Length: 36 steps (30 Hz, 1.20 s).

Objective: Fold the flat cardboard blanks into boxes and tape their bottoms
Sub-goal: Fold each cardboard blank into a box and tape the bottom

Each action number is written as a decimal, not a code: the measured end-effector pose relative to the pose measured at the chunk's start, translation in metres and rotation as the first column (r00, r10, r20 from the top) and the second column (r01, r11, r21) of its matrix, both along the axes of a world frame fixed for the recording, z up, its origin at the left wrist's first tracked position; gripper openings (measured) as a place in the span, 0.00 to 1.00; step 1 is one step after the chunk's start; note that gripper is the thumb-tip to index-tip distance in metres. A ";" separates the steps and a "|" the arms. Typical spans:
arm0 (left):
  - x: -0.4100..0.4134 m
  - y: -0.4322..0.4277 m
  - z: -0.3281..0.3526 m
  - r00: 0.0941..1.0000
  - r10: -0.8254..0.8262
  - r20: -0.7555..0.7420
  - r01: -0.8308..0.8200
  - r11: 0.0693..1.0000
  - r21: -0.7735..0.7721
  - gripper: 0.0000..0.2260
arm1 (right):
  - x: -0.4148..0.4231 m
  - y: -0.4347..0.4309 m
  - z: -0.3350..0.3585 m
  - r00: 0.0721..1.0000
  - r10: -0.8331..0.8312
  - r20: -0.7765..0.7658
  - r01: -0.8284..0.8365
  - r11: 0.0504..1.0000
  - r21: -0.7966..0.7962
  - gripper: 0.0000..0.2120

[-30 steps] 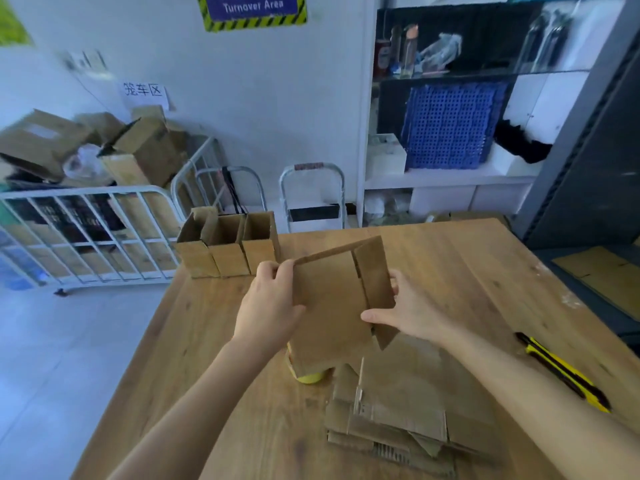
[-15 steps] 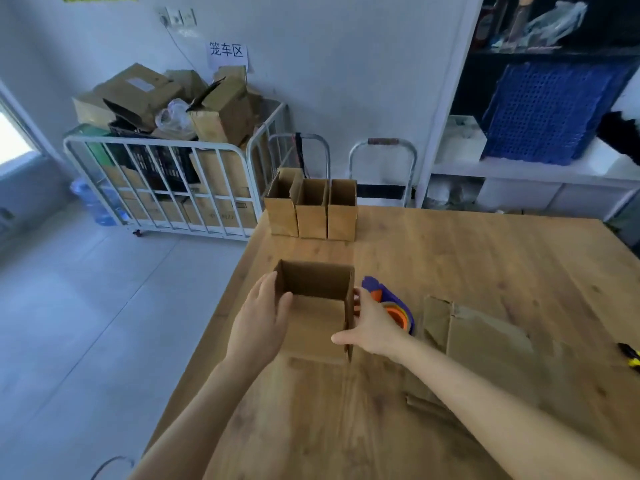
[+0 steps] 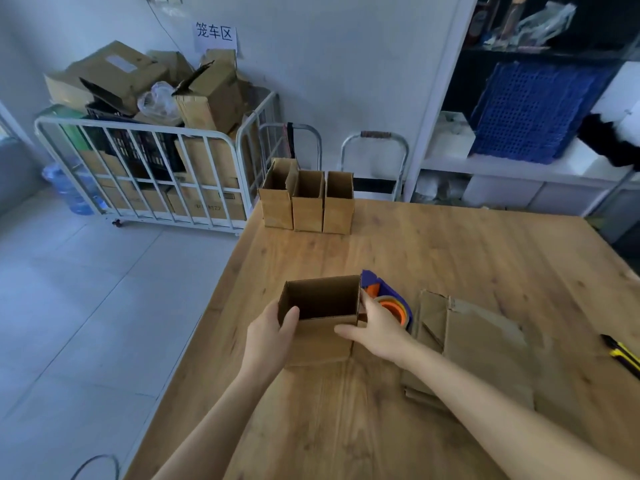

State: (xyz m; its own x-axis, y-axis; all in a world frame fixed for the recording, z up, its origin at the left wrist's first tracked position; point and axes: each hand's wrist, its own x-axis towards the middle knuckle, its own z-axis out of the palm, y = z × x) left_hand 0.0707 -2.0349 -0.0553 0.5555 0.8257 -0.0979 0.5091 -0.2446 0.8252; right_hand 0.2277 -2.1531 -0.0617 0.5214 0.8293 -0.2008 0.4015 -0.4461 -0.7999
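Both hands on the box (image 3: 322,327) sitting on the tabletop (image 3: 450,258): left hand (image 3: 270,336) and right hand (image 3: 379,332) fingers curled round its sides, tape gun (image 3: 389,299) just behind the right.

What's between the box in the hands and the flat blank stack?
The blue and orange tape dispenser, right of the box and left of the flat blanks; the right hand partly covers it. Head view.
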 end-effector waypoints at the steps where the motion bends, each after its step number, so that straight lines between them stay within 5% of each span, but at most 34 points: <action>1: 0.003 -0.001 0.002 1.000 -0.029 0.010 0.029 1.000 -0.002 0.08 | -0.001 0.000 0.002 0.999 -0.027 -0.034 0.028 0.999 0.018 0.29; 5: 0.008 0.003 0.007 0.983 -0.172 0.062 0.177 0.980 -0.096 0.09 | 0.005 -0.002 0.004 0.980 -0.137 -0.144 0.141 0.990 0.021 0.26; 10: 0.009 0.014 0.007 0.947 -0.305 0.101 0.319 0.930 -0.185 0.15 | 0.007 -0.001 -0.003 0.989 -0.145 -0.037 0.144 0.989 -0.018 0.27; 15: 0.012 0.000 -0.007 0.985 -0.049 0.168 0.031 0.994 0.105 0.13 | -0.003 -0.002 -0.004 0.948 -0.314 0.040 0.306 0.941 0.144 0.20; 17: 0.011 -0.004 -0.008 0.976 0.009 0.215 -0.032 0.994 0.104 0.16 | -0.009 -0.004 -0.004 0.936 -0.349 0.040 0.336 0.923 0.189 0.19; 22: 0.007 0.011 -0.005 0.952 -0.259 0.160 0.284 0.946 -0.159 0.21 | -0.009 -0.008 -0.007 0.975 -0.222 -0.011 0.222 0.968 0.119 0.21; 28: 0.008 0.027 0.001 0.889 -0.446 -0.103 0.439 0.894 -0.089 0.20 | 0.001 -0.008 -0.006 0.999 -0.037 -0.032 0.038 0.999 0.021 0.23; 36: 0.003 0.047 -0.008 0.913 -0.407 -0.040 0.399 0.907 -0.133 0.18 | 0.013 -0.012 -0.011 0.994 0.010 0.113 -0.014 0.999 0.033 0.29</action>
